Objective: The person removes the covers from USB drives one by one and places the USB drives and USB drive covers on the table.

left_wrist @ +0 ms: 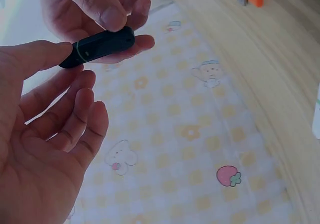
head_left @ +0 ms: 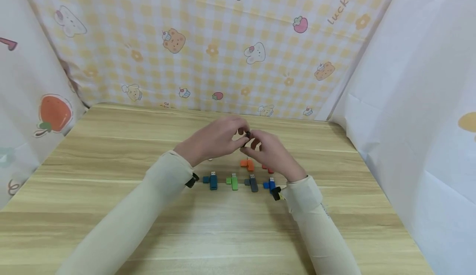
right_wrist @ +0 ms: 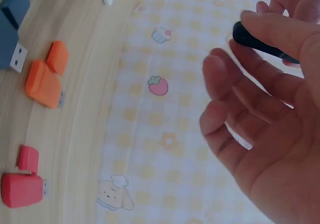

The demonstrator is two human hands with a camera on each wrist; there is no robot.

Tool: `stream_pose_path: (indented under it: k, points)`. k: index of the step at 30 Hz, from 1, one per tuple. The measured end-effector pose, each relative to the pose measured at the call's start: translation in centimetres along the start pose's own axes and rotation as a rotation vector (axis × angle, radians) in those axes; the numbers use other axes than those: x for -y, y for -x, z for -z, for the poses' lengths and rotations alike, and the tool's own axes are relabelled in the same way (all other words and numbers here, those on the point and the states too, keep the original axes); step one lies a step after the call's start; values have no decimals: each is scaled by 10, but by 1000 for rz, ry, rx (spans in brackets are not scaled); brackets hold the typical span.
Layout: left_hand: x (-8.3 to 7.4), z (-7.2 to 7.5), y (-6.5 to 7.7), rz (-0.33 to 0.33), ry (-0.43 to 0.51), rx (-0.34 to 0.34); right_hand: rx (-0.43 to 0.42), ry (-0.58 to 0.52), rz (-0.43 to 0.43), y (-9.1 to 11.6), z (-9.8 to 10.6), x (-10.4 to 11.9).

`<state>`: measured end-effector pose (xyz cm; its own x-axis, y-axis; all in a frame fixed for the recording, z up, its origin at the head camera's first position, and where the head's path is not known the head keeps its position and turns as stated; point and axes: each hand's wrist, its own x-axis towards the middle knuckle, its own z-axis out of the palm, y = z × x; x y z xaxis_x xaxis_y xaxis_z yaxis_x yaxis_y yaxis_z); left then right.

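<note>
Both hands meet above the far part of the table, one at each end of a small black USB stick (left_wrist: 102,45) with a thin green line across it. My left hand (head_left: 219,138) pinches one end between thumb and index finger; its other fingers are loosely bent. The opposite end is pinched by my right hand (head_left: 271,151), thumb on top, as the right wrist view shows. Below the hands lie an orange USB stick (head_left: 250,166) and a red USB stick (right_wrist: 22,190), partly hidden by the right hand in the head view. Their caps lie beside them.
Nearer me, a row holds a teal USB stick (head_left: 213,181), a green one (head_left: 234,182), a grey one (head_left: 253,183) and a blue one (head_left: 272,186), caps beside them. A checked curtain (head_left: 212,72) hangs behind the wooden table (head_left: 111,142).
</note>
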<state>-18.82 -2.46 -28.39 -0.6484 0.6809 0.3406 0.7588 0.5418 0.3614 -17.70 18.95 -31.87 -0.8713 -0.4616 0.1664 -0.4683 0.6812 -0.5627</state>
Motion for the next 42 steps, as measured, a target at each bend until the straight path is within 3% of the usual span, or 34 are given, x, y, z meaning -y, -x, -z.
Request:
stream_pose_path:
  k: [13,24,32,42]
  points:
    - [8,10,21,34,2,-65,-117,-7,91,1,4,4]
    - [9,4,41,106,-60,-52,-119,90,175,0,-4,14]
    - [8,-11,48,1,-133,-206,-168,164,240,3,-7,18]
    - [4,-17,53,13,-139,-335,-283,257,323,5,-10,21]
